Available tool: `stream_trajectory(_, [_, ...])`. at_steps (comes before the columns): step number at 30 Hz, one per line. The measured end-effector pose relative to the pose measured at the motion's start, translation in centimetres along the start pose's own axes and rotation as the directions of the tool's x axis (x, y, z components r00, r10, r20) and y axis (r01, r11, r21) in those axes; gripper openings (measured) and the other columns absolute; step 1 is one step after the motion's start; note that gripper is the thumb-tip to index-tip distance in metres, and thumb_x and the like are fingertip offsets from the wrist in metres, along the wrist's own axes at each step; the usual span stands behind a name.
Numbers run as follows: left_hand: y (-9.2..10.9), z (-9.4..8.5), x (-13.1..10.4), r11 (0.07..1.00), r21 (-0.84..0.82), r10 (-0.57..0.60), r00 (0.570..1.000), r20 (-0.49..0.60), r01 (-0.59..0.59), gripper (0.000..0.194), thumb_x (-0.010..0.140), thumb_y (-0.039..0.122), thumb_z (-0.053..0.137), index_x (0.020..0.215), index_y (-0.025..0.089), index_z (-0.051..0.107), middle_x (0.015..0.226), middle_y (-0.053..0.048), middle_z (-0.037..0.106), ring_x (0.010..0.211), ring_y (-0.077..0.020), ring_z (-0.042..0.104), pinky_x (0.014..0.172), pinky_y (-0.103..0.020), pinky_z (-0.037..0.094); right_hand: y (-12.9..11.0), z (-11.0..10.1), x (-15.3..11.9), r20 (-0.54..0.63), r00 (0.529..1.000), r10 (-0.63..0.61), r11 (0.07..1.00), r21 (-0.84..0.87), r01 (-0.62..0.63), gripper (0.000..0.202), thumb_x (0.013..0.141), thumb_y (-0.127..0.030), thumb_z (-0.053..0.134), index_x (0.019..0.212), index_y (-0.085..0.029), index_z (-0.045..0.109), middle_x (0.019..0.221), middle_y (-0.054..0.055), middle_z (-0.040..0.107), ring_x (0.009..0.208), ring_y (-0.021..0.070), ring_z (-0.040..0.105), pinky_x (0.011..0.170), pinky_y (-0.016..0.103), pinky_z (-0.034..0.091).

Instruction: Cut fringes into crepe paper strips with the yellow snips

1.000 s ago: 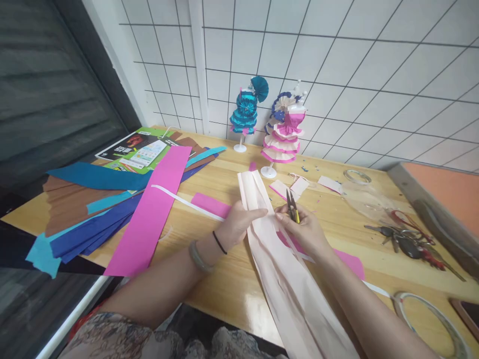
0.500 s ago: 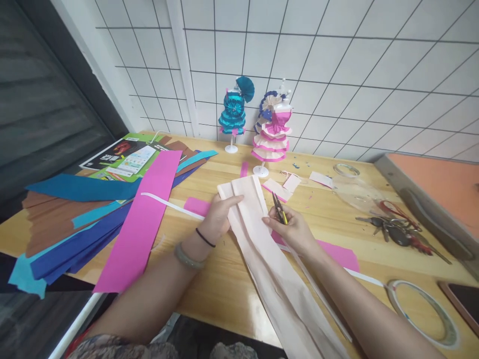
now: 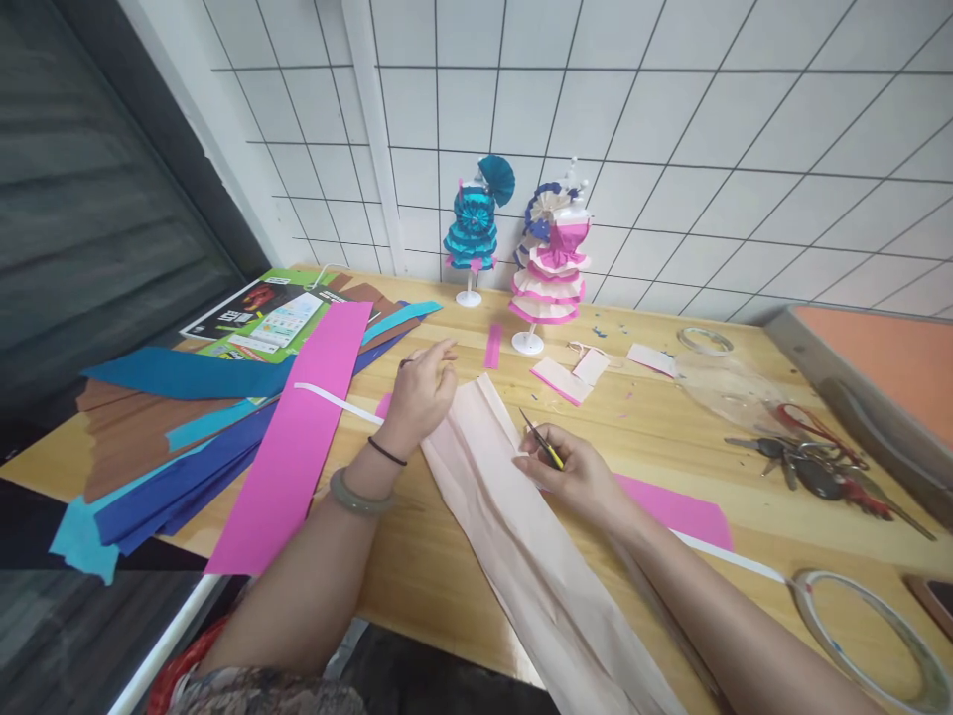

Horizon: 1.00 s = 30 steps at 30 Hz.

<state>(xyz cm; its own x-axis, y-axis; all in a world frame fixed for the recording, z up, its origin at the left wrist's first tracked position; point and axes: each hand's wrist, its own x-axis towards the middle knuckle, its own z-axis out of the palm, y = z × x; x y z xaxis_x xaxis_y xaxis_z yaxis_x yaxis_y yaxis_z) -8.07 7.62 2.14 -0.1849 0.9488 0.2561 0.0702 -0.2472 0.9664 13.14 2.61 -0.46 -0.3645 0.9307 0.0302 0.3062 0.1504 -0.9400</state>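
Note:
A long pale pink strip of folded paper point(image 3: 513, 506) runs from the middle of the table over its front edge. My left hand point(image 3: 423, 392) is raised at the strip's upper left corner, its fingers bent; whether anything is between them is hidden. My right hand point(image 3: 562, 462) is closed around small black and yellow scissors point(image 3: 547, 445), beside the strip's right edge. Under my right forearm lies a bright pink strip point(image 3: 677, 511) with a white tape point(image 3: 734, 556) along it.
Blue, brown and pink paper strips point(image 3: 298, 437) lie at the left. Small dress forms in teal point(image 3: 475, 233) and pink point(image 3: 555, 273) stand at the back. Keys point(image 3: 819, 472), a tape roll point(image 3: 871, 636) and an orange-topped case point(image 3: 885, 367) are at the right.
My left hand has come off the face of the pale strip and moved up and left. The scissors remain in my right hand. The view has shifted slightly.

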Motion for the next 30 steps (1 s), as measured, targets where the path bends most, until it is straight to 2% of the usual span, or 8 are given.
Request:
stream_trajectory(2, [0.4,0.0,-0.3,1.000,0.015,0.013,0.996,0.091,-0.014,0.033,0.064,0.017,0.064,0.097,0.020,0.065,0.096,-0.007,0.064,0.104,-0.0222,0.052,0.094,-0.028,0.033,-0.1,0.1,-0.1,0.029,0.999,-0.015,1.000,-0.006,0.015,0.016,0.075,-0.036,0.060,0.077,-0.021,0.054,0.072,0.000,0.052,0.070,0.0148,0.048,0.067,0.027,0.040])
stream_trajectory(5, [0.1,0.1,-0.6,0.998,0.061,-0.041,0.958,0.283,0.024,0.035,0.068,0.029,0.064,0.102,0.019,0.064,0.088,-0.006,0.065,0.089,-0.0204,0.057,0.083,-0.028,0.039,-0.2,0.2,-0.2,0.049,0.998,-0.037,0.999,-0.020,0.038,0.014,0.075,-0.034,0.059,0.075,-0.021,0.054,0.070,0.000,0.051,0.067,0.0138,0.047,0.065,0.025,0.039])
stream_trajectory(8, [-0.7,0.0,-0.4,0.994,0.108,-0.065,0.912,0.405,0.023,0.027,0.071,0.036,0.061,0.089,0.017,0.066,0.076,-0.003,0.062,0.074,-0.0162,0.055,0.070,-0.026,0.040,0.0,0.3,-0.1,0.051,0.998,-0.029,0.999,-0.034,0.031,0.014,0.076,-0.033,0.059,0.075,-0.021,0.053,0.072,-0.001,0.052,0.067,0.0134,0.047,0.064,0.025,0.039])
stream_trajectory(10, [-1.0,-0.1,-0.2,0.994,0.110,-0.062,0.906,0.419,0.017,0.024,0.072,0.039,0.059,0.075,0.016,0.064,0.070,-0.001,0.059,0.067,-0.0138,0.052,0.064,-0.024,0.038,0.2,0.3,0.0,0.037,0.999,-0.008,0.999,-0.032,0.009,0.016,0.075,-0.035,0.060,0.076,-0.021,0.054,0.073,0.000,0.053,0.069,0.0142,0.049,0.065,0.026,0.040])
stream_trajectory(13, [-1.1,-0.1,-0.2,0.995,0.092,-0.081,0.918,0.388,0.049,0.025,0.069,0.040,0.061,0.066,0.016,0.060,0.065,0.000,0.056,0.062,-0.0118,0.048,0.060,-0.022,0.037,0.2,0.1,0.1,-0.003,1.000,0.018,1.000,0.011,-0.018,0.022,0.071,-0.040,0.063,0.075,-0.021,0.054,0.077,0.002,0.057,0.076,0.0170,0.053,0.069,0.028,0.041])
stream_trajectory(16, [-1.0,0.0,-0.2,0.994,0.082,-0.097,0.925,0.367,0.072,0.026,0.068,0.041,0.061,0.065,0.016,0.057,0.063,0.001,0.053,0.061,-0.0114,0.047,0.058,-0.021,0.036,-0.1,-0.3,0.3,-0.013,0.999,0.039,0.996,0.077,-0.038,0.027,0.069,-0.044,0.065,0.074,-0.020,0.054,0.078,0.003,0.059,0.070,0.0161,0.054,0.066,0.028,0.042])
stream_trajectory(22, [-1.0,-0.1,-0.2,0.996,0.083,-0.072,0.924,0.374,0.044,0.027,0.070,0.042,0.058,0.065,0.016,0.056,0.062,0.001,0.052,0.059,-0.0106,0.046,0.054,-0.021,0.035,-1.6,-0.6,0.6,-0.030,0.989,0.147,0.982,0.121,-0.143,0.031,0.070,-0.049,0.062,0.069,-0.020,0.050,0.050,-0.005,0.045,0.044,0.0087,0.038,0.047,0.024,0.032])
stream_trajectory(30, [-1.3,-0.3,0.1,0.993,-0.010,-0.105,0.926,0.363,0.117,0.028,0.069,0.043,0.060,0.067,0.016,0.052,0.059,0.003,0.047,0.054,-0.0087,0.043,0.051,-0.020,0.031,-1.8,0.5,0.9,-0.049,0.991,0.122,0.988,0.103,-0.116,0.029,0.066,-0.041,0.068,0.068,-0.019,0.050,0.057,-0.005,0.045,0.049,0.0082,0.038,0.051,0.024,0.032])
